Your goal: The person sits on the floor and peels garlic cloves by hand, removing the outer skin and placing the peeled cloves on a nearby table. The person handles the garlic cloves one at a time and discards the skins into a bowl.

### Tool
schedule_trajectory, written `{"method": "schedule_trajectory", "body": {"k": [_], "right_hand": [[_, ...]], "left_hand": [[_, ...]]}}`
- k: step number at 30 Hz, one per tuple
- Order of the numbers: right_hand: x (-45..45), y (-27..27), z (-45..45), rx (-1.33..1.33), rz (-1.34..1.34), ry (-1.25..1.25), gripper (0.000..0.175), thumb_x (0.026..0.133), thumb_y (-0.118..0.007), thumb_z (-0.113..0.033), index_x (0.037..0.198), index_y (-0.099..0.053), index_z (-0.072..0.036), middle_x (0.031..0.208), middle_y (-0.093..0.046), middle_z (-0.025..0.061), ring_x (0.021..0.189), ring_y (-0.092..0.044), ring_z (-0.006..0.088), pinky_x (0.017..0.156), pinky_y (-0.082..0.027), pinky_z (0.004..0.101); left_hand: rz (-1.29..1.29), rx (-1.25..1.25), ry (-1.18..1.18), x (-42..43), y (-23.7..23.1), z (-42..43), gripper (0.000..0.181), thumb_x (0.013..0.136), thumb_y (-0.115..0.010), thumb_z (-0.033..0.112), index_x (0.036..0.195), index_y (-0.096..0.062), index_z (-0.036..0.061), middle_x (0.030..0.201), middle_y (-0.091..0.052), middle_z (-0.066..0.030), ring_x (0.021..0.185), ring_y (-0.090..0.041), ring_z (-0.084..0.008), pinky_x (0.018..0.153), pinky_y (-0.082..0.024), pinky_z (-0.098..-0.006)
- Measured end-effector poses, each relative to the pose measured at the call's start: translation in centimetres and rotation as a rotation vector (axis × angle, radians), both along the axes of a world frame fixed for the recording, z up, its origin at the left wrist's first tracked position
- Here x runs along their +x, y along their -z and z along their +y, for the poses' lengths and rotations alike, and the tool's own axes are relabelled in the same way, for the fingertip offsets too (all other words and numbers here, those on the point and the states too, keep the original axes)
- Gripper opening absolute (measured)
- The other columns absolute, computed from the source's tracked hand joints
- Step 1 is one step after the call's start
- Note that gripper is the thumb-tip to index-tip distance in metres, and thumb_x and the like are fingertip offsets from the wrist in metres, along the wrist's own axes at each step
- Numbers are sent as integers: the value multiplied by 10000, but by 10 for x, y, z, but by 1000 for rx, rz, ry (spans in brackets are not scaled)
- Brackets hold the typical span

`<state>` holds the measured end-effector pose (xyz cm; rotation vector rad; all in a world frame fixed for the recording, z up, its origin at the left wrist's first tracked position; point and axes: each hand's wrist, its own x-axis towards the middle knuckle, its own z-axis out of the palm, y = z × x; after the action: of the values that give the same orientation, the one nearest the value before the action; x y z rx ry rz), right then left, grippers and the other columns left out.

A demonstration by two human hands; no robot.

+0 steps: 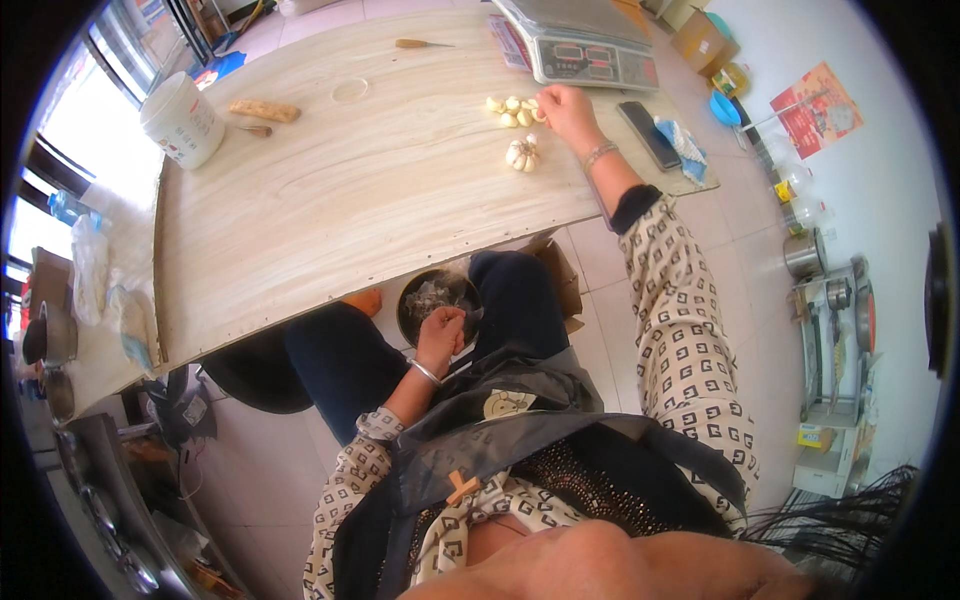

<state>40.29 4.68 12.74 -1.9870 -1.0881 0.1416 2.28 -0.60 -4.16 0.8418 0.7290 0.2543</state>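
My right hand (568,114) reaches over the table to a small group of peeled garlic cloves (510,118). Its fingertips are bent at the right end of the group, and whether they grip a clove is hidden. Nearer to me on the tabletop sits a whole garlic bulb (522,155). Below the table edge, my left hand (441,334) has its fingers curled above a round bin (403,319) between my knees. Papery garlic skins (433,297) lie in that bin. Anything inside the left fingers is too small to make out.
A digital scale (592,60) stands beyond the cloves, with a phone (649,135) and a cloth (682,150) to the right. Toward the back lies a wooden-handled awl (420,43). A white bucket (182,124) and a wooden piece (264,111) are at left.
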Motion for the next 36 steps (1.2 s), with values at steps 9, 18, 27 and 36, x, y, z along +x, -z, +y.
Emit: {"method": "schedule_trajectory", "body": {"k": [9, 18, 27, 36], "right_hand": [[-82, -10, -54, -31, -493, -365, 278, 863, -579, -218, 1071, -583, -33, 836, -632, 119, 664, -592, 216, 635, -490, 312], [-155, -39, -73, 88, 1237, -517, 343, 959, -365, -269, 1051, -544, 9, 816, -620, 157, 516, -495, 109, 428, -385, 212], [-233, 34, -113, -279, 944, -587, 225, 965, -424, -209, 1057, -525, -31, 730, -607, 64, 468, -497, 79, 428, -404, 201], [-248, 117, -117, -245, 626, -652, 197, 944, -524, -217, 971, -559, -26, 698, -573, 2, 525, -506, 50, 454, -397, 185]], "left_hand": [[6, 7, 90, -4, 6, -2, 140, 895, -522, 120, 915, -562, -13, 562, -489, -30, 406, -412, -99, 386, -306, -221], [15, -8, 52, -5, -5, 5, 175, 913, -498, 146, 880, -566, -12, 550, -484, -24, 424, -419, -99, 400, -316, -221], [-101, 97, 6, -19, -42, 7, 362, 950, -454, 352, 810, -566, 37, 590, -507, -25, 466, -437, -96, 430, -350, -246], [32, 682, -143, -18, 3, 1, 401, 921, -522, 390, 910, -567, -8, 742, -585, -88, 694, -555, -148, 618, -450, -294]]}}
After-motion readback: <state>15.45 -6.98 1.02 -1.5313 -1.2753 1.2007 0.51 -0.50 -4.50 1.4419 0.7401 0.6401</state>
